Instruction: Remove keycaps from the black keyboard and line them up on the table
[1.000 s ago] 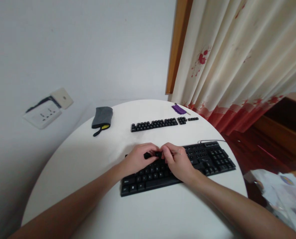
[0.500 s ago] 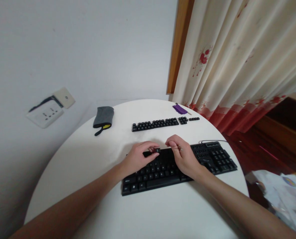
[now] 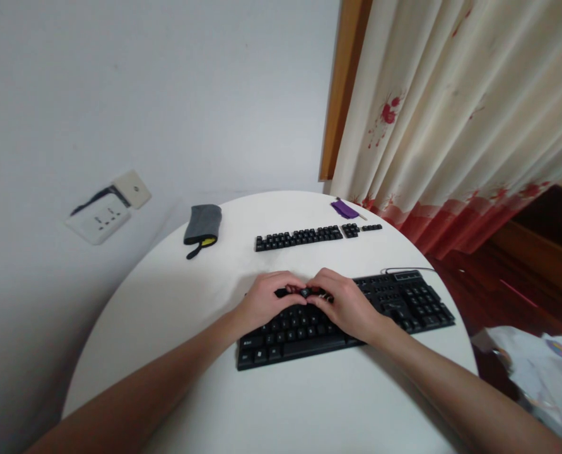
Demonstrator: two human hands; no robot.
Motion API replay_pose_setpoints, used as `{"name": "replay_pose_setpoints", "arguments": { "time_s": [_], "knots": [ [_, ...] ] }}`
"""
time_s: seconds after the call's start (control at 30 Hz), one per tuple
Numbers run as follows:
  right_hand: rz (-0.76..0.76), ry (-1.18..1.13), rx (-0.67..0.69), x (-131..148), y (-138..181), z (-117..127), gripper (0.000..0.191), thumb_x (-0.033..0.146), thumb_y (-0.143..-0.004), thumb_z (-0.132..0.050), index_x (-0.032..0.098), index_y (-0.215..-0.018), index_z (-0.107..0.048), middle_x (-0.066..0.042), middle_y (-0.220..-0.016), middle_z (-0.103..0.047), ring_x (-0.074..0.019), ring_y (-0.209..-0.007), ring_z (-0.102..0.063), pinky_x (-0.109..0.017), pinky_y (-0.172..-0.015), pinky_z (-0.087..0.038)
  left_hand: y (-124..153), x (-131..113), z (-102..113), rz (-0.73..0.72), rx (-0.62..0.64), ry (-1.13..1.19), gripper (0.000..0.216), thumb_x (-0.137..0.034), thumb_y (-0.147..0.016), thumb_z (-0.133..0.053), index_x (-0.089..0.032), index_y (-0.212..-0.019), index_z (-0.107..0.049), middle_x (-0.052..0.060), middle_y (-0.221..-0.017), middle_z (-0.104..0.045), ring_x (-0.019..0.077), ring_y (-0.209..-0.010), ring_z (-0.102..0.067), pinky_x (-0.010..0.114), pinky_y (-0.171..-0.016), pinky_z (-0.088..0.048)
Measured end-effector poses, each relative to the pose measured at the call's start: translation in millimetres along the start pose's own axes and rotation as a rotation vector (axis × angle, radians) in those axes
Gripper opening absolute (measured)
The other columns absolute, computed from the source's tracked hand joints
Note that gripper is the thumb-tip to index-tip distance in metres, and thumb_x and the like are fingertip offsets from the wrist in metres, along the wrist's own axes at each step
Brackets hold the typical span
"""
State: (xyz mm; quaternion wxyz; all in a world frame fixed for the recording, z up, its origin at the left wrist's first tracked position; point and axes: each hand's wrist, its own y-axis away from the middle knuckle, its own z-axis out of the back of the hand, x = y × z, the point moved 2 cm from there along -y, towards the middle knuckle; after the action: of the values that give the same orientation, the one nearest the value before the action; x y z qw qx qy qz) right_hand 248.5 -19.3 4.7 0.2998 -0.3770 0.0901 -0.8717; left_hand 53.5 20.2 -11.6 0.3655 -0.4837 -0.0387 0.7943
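Observation:
Over the upper rows of a black keyboard [image 3: 313, 345], my left hand [image 3: 266, 299] pinches a small black keycap [image 3: 306, 292] between thumb and fingers. My right hand [image 3: 349, 306] meets it from the other side, its thumb and fingertips closed on the same keycap. Something small and pale shows under the right fingers, too small to make out. Both hands hide part of the upper rows. Beyond the keyboard, loose black keycaps [image 3: 299, 237] stand in rows on the white table [image 3: 181, 391].
A grey cloth pouch [image 3: 204, 222] with a yellow inside lies at the back left. Near the far edge rests a purple cloth item [image 3: 344, 209] with a pale stick. The keyboard's cable [image 3: 406, 269] runs off right. Curtains [image 3: 432, 126] hang behind.
My right hand has moved left and down, so its fingertips now meet the keycap in my left hand. The view has shifted slightly.

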Motion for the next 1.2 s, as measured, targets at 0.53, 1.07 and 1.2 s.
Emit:
{"name": "replay_pose_setpoints", "arguments": {
  "time_s": [0.53, 1.07, 1.2],
  "knots": [
    [-0.051, 0.055, -0.049, -4.8, -4.2, 10.6, 0.011, 0.019, -0.088, -0.067, 0.021, -0.098, -0.071, -0.005, -0.091, -0.068, -0.0177, -0.083, -0.064, -0.029, -0.075, -0.048, -2.1, -1.7, 0.6, 0.108, 0.02, -0.029, 0.011, -0.028, -0.088, -0.065, -0.019, -0.093, -0.07, 0.001, -0.085, -0.074, 0.0158, -0.079, -0.069, 0.027, -0.075, -0.055],
    [-0.747, 0.513, -0.081, -186.9, -31.0, 111.0, 0.024, 0.027, -0.074, -0.074, 0.018, -0.096, -0.079, -0.006, -0.084, -0.075, -0.0182, -0.074, -0.067, -0.023, -0.061, -0.04, -2.7, -4.4, 2.5, 0.077, 0.136, -0.115, 0.029, -0.026, -0.1, -0.045, -0.018, -0.088, -0.07, 0.0, -0.077, -0.074, 0.0139, -0.074, -0.069, 0.025, -0.075, -0.051],
    [-0.78, 0.536, -0.087, -194.3, -32.1, 109.7, 0.027, 0.032, -0.077, -0.073, 0.019, -0.1, -0.078, -0.007, -0.088, -0.075, -0.019, -0.078, -0.068, -0.023, -0.062, -0.042, -2.6, -3.6, 2.2, 0.068, 0.158, -0.111, 0.028, -0.025, -0.1, -0.045, -0.018, -0.088, -0.069, 0.0, -0.079, -0.074, 0.0138, -0.075, -0.069, 0.025, -0.075, -0.051]
  ]
}}
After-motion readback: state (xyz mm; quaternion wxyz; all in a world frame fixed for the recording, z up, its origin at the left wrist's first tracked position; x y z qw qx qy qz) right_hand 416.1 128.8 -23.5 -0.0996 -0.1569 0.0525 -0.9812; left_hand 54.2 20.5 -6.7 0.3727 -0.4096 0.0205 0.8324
